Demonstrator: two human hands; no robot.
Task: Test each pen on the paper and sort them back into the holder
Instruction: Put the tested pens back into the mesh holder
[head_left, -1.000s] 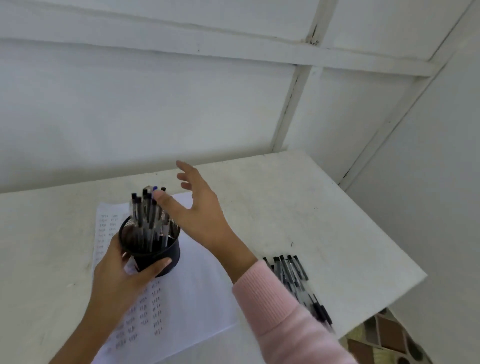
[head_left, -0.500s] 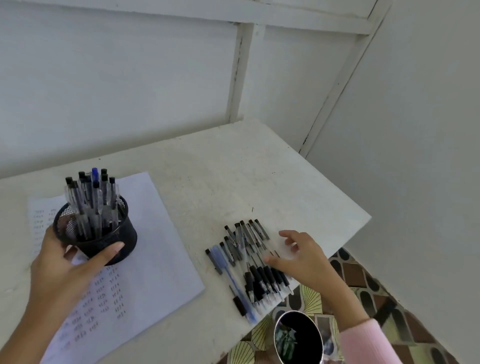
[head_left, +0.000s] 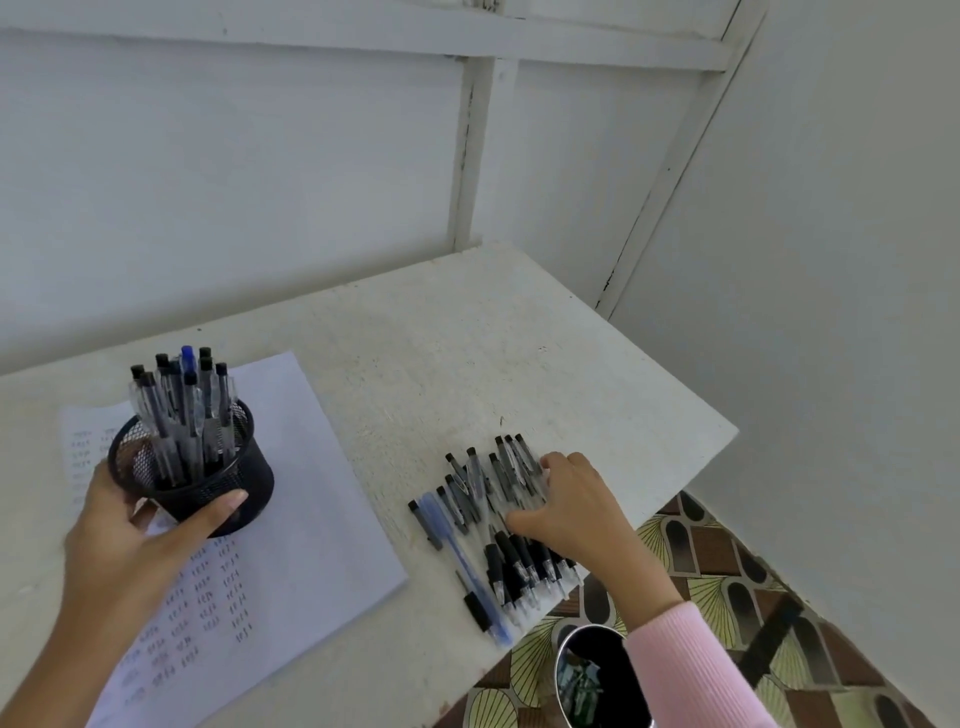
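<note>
Your left hand (head_left: 119, 535) is gripping the black mesh pen holder (head_left: 208, 478) on the paper (head_left: 311, 493), thumb across its front, fingers curling behind. Your right hand (head_left: 576, 509) is resting on the loose pens (head_left: 478, 499), fingers bending down among them; whether they are pinching one, I cannot tell.

The white table (head_left: 467, 358) is rough and a bit dirty. A sheet of paper (head_left: 317, 519) lies flat on its left side, with little rows of marks on the near part. A bunch of loose pens (head_left: 480, 493) lies on the right, close to the near edge. Most are black and clear, and one blue pen (head_left: 457, 551) lies at its left
</note>
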